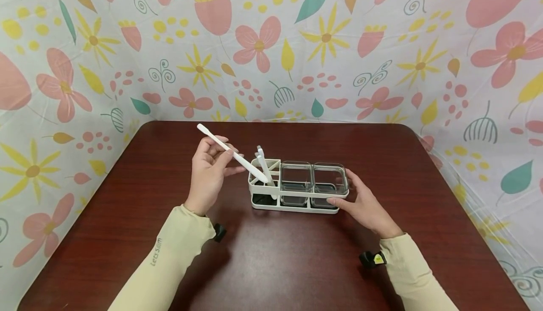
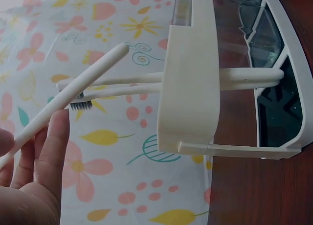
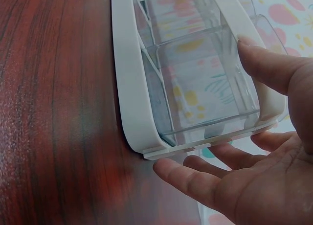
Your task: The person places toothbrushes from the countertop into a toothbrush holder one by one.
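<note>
In the head view my left hand (image 1: 206, 172) pinches a white toothbrush (image 1: 217, 140) between thumb and fingers. It slants down to the right, its lower end over the left part of a white toothbrush holder (image 1: 302, 193). Two more white toothbrushes (image 1: 264, 164) lean in that part, bristle ends up; the left wrist view shows dark bristles (image 2: 82, 105) on one. My right hand (image 1: 366, 203) holds the holder's right end, the thumb (image 3: 266, 63) on its upper rail and the fingers along the end. Two clear cups (image 1: 295, 177) sit side by side in the holder.
The holder stands on a dark reddish-brown table (image 1: 271, 259) with rounded far corners. Behind and around it hangs a white cloth (image 1: 259, 85) printed with flowers and leaves. A small black device (image 1: 372, 259) is strapped at the right wrist.
</note>
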### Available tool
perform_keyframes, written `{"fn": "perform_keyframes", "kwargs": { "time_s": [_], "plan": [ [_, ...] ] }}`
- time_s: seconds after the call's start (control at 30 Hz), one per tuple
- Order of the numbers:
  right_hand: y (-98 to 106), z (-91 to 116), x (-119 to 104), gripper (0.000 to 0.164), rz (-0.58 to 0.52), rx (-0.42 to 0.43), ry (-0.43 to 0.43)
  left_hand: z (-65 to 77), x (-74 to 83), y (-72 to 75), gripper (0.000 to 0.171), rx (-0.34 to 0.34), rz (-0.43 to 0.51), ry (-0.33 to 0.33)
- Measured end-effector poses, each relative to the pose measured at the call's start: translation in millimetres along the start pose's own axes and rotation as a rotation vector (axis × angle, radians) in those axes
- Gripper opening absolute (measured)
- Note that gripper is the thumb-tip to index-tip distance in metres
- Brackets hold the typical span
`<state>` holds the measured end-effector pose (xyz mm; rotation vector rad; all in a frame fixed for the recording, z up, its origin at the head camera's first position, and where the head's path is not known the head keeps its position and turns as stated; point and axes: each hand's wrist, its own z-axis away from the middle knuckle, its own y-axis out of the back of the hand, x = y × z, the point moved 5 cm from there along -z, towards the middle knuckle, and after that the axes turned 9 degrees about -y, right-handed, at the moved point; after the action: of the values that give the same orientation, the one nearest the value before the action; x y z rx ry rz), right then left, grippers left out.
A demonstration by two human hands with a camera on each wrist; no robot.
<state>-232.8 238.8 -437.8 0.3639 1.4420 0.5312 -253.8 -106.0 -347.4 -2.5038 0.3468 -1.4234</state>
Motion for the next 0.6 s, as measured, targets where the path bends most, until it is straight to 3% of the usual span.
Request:
{"fn": "perform_keyframes", "kwargs": {
  "time_s": [0.6],
  "plan": [
    [-0.2, 0.0, 4.1, 0.096, -0.03, -0.004, 0.014, 0.7, -7.6, -12.4, 0.018, -0.05, -0.098, -0.09]
  ]
}}
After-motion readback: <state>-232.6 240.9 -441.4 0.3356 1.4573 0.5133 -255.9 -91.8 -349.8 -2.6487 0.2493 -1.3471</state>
